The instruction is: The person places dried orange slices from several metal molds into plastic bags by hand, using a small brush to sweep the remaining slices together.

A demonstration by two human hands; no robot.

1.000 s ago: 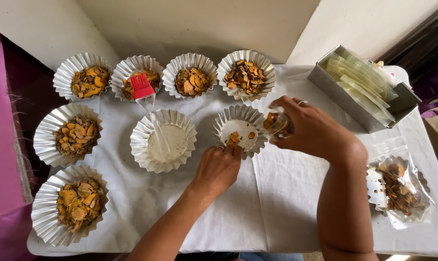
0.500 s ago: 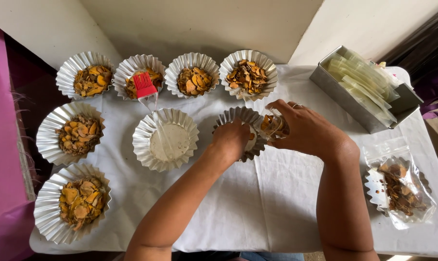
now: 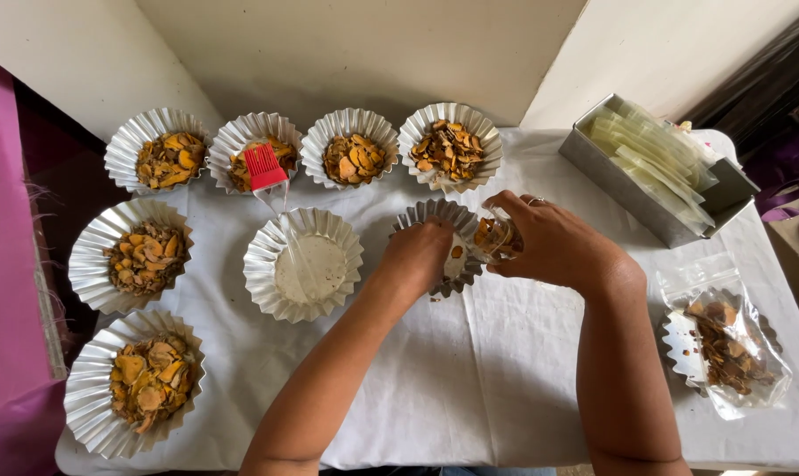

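- Since half a second ago, the left hand (image 3: 417, 256) has been kept low over the small fluted foil cup (image 3: 442, 231), its fingers curled down into the cup; whether chips are pinched cannot be told.
- That cup sits at the middle of the white cloth (image 3: 470, 370), mostly hidden by both hands, as it was half a second ago.
- A small clear bag of orange chips (image 3: 494, 238) is gripped by the right hand (image 3: 553, 247), held tilted at the cup's right edge.
- Just left, an emptied foil cup (image 3: 304, 264) is seen, with a red brush (image 3: 264, 167) resting across the filled cup (image 3: 256, 152) behind it.
- Six filled foil cups are ranged along the back and left.
- A metal tray of clear bags (image 3: 659, 172) stands far right; a sealed packet (image 3: 725, 339) lies below it.
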